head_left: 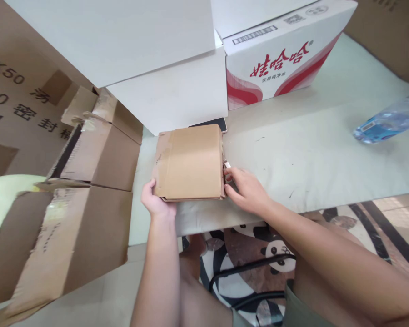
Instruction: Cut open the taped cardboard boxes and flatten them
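A small brown cardboard box (194,163) lies on the pale cloth-covered table in front of me, with tape across its left part. My left hand (157,204) is closed around the near left corner, thumb up along the left side and fingers underneath. At the right side, my right hand (243,188) has thumb and fingers bent in a pinch against the edge. A small whitish object (228,165) shows by those fingertips, too little of it visible to name. Behind the box, a dark flat phone-like thing (209,123) is partly covered.
White cartons stand behind, one with red lettering (279,68). A plastic water bottle (388,120) lies at the right on the table (313,159). Opened cardboard boxes (98,227) crowd the left side. Below the table edge are a panda-patterned mat (252,277) and black tubing.
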The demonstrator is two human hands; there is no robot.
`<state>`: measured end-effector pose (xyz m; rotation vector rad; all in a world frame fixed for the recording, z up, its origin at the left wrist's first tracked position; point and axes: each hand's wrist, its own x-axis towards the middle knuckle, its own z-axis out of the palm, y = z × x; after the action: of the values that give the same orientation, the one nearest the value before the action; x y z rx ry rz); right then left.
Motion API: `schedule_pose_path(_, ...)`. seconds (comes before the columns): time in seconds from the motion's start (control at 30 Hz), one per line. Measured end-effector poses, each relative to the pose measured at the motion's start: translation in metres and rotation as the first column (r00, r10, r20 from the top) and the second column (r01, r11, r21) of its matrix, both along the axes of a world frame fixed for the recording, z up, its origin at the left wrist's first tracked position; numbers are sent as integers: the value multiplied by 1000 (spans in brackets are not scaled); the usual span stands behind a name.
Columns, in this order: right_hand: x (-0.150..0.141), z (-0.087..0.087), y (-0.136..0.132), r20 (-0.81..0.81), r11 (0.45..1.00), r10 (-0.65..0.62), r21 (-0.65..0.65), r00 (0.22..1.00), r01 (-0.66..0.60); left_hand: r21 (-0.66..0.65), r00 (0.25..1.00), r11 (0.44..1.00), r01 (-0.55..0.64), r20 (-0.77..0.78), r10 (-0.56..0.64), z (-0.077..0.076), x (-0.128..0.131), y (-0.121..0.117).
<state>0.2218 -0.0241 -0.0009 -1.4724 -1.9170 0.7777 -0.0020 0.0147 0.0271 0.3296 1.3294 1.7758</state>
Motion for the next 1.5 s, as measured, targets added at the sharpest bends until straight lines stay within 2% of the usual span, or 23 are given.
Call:
schedule_pose_path(0.87, 0, 0, 0, -5, 1000, -3, -5, 1000, 3, -4, 1000, 1000, -15, -3, 15, -1, -2, 0)
schedule_pose_path(1.3, -1, 4, -1, -43, 999, 16, -35, 999, -17, 32, 997, 998, 57, -48, -56, -8, -6, 0)
schedule_pose_path(1.5, -1, 3, -1, -53, 999, 26, -38, 998, -28, -22, 998, 999, -25, 52, 26, 0, 3, -1)
